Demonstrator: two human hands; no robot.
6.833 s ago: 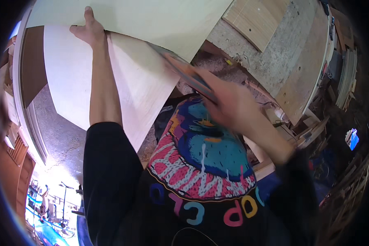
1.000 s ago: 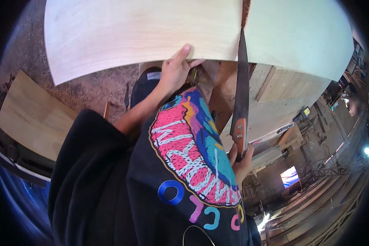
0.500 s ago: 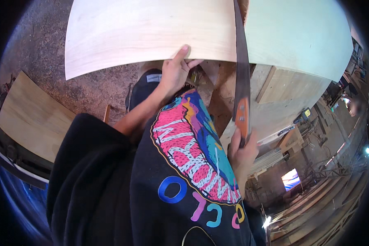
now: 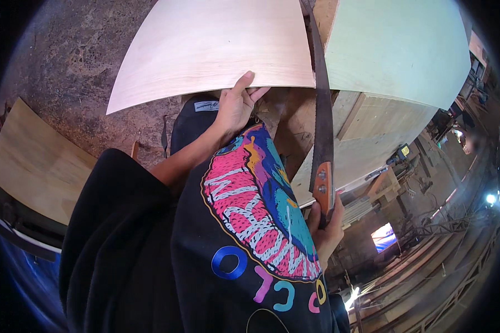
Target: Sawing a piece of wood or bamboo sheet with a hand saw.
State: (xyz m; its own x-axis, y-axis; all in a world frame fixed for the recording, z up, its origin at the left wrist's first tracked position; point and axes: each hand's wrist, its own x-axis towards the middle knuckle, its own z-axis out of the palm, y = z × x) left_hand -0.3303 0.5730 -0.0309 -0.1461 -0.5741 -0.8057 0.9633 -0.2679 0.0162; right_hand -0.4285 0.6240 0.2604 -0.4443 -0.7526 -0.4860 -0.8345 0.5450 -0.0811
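A pale plywood sheet (image 4: pixel 222 50) lies across the upper middle. My left hand (image 4: pixel 236 108) grips its near edge, thumb on top and fingers underneath or along the edge. A handsaw (image 4: pixel 324 122) with a dark toothed blade and an orange-brown handle runs along the sheet's right edge. My right hand (image 4: pixel 329 233) is closed around the saw's handle, nearer to my body. The far end of the blade lies at the gap between this sheet and a second pale sheet (image 4: pixel 394 50) on the right.
Under the right sheet is a wooden support with a board (image 4: pixel 372 117). A power tool (image 4: pixel 399 154) sits beyond it on the right. A curved-looking wood panel (image 4: pixel 36 161) stands at the left. Long timbers (image 4: pixel 422 283) lie lower right. The floor (image 4: pixel 89 61) is stained.
The saw and my right hand have come back toward my body. My left hand keeps its hold on the sheet's edge. The whole view has shifted slightly.
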